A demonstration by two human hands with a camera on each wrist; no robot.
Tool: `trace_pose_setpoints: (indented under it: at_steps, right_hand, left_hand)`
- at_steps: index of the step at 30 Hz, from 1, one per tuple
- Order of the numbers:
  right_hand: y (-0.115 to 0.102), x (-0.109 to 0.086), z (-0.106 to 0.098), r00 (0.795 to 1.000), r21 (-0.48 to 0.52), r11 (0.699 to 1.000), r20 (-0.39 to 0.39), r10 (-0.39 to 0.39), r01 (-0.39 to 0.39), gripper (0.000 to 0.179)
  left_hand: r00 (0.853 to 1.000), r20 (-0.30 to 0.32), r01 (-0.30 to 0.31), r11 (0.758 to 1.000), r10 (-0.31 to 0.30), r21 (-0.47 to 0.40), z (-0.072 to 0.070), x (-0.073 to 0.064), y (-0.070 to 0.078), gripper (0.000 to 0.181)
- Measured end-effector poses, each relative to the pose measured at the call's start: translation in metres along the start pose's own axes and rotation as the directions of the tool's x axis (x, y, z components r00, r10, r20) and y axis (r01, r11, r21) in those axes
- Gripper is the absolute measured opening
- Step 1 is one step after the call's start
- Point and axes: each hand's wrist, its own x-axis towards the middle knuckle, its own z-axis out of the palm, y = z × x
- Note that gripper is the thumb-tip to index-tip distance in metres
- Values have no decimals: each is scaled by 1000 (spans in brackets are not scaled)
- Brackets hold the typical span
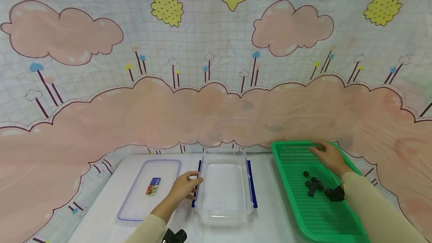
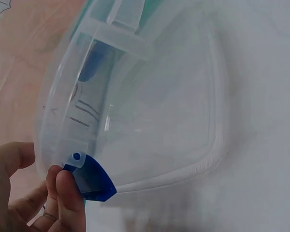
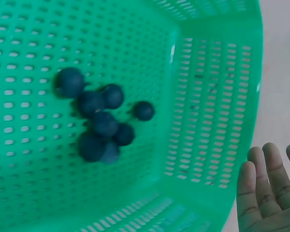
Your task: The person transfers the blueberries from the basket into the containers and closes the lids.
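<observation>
A clear plastic food container [image 1: 224, 216] with blue side latches stands without its lid in the middle of the white table. My left hand [image 1: 183, 187] holds its left side, thumb over the rim. In the left wrist view, the fingers curl at a blue latch [image 2: 93, 179]. My right hand [image 1: 329, 157] is over the far right part of a green basket [image 1: 332, 222], holding nothing. Its fingers [image 3: 275, 179] look extended beside the basket's rim in the right wrist view. Several dark round fruits like blueberries [image 3: 105, 124] lie clustered on the basket's floor.
Left of the container lies a clear lid [image 1: 133, 209] with a purplish edge and a colourful label [image 1: 153, 186]. A patterned cloth [image 1: 216, 117] with clouds hangs behind the table [image 1: 270, 205]. The basket's raised walls surround the fruit.
</observation>
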Motion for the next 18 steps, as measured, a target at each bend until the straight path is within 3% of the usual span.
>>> trace_pose_setpoints:
  at_steps: [6,11,15,18]
  right_hand:
    - [21,-13,5,995,12,995,17,102,-102,59]
    - [34,-23,9,978,55,977,62,201,-205,60]
    - [42,-28,10,966,85,965,86,242,-249,60]
    - [49,-31,12,961,53,962,90,263,-268,61]
  left_hand:
    - [1000,3,18,999,-18,-39,1,-6,-5,49]
    - [1000,8,30,995,-29,-92,2,-11,-8,50]
    - [999,10,40,992,-40,-121,2,-13,-9,51]
    - [999,10,46,990,-45,-132,2,-15,-8,51]
